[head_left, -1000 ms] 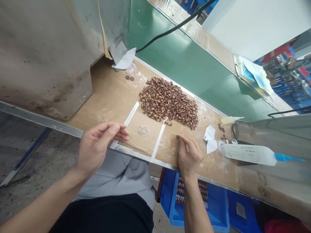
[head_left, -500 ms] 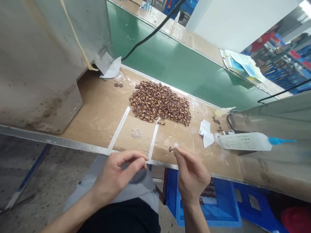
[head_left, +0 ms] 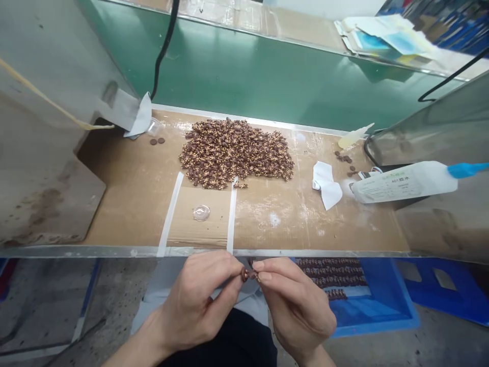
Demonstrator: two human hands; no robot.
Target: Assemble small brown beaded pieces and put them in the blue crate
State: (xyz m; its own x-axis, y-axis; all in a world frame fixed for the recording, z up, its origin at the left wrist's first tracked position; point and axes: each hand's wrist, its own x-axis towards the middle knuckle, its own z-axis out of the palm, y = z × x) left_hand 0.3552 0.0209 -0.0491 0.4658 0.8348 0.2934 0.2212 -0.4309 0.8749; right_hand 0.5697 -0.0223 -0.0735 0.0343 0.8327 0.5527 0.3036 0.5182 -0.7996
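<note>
My left hand (head_left: 208,300) and my right hand (head_left: 298,300) meet in front of the table's edge, fingertips almost touching. Between them is a small dark brown piece (head_left: 245,274) with a lighter spot. Both hands pinch at it; whether it is one part or two joined ones, I cannot tell. Past the hands lies a heap of small brown and gold pieces (head_left: 235,153). One loose piece (head_left: 240,185) rests at its near edge. Closer to me, a clear round shallow dish (head_left: 201,213) sits on a cardboard patch (head_left: 198,232) between two white tape strips.
On the right, a glue bottle (head_left: 405,182) with a blue nozzle lies beside crumpled white paper (head_left: 326,186) and brown discs (head_left: 344,157). A blue crate (head_left: 385,300) holding rows of brown pieces is below the edge. Metal panels (head_left: 46,168) flank the table.
My left hand has moved right and closed on the brown piece. My right hand, which was carrying a small brown piece, has come down to meet it. The view has turned.
</note>
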